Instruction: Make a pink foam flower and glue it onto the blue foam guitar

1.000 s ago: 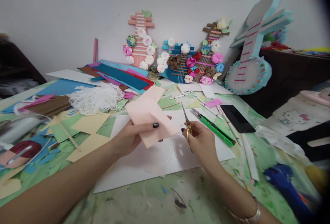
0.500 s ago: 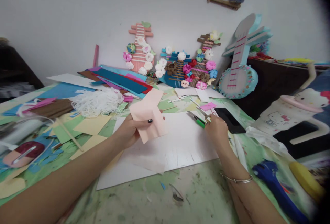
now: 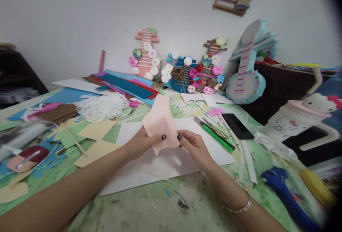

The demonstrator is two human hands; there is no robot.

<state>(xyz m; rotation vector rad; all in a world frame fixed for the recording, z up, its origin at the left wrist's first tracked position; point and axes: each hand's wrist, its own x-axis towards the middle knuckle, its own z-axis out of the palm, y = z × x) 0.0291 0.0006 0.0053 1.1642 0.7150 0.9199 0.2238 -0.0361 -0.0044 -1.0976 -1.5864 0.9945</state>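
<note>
A pale pink piece of crepe-like paper [image 3: 161, 120] is raised over the white board [image 3: 128, 182]. Its left side is pinched in my left hand [image 3: 141, 142], with the thumb across the front and the other fingers hidden behind. At the lower right edge, my right hand [image 3: 193, 146] grips the same paper between thumb and fingers. A green utility knife [image 3: 220, 137] lies on the board's right part, to the right of my right hand. Gold-coloured scissors [image 3: 217, 128] rest against it.
A black phone [image 3: 237, 126], a blue glue gun [image 3: 283, 189] and a white tumbler [image 3: 288, 120] stand or lie on the right. Shredded white paper [image 3: 104, 106] and yellow paper pieces [image 3: 96, 130] are on the left. Flower-decorated paper instruments [image 3: 184, 77] lean at the back wall.
My right hand has let go of the scissors, leaving them beside the knife, and moved left onto the pink paper's edge. The paper is now held between both hands.
</note>
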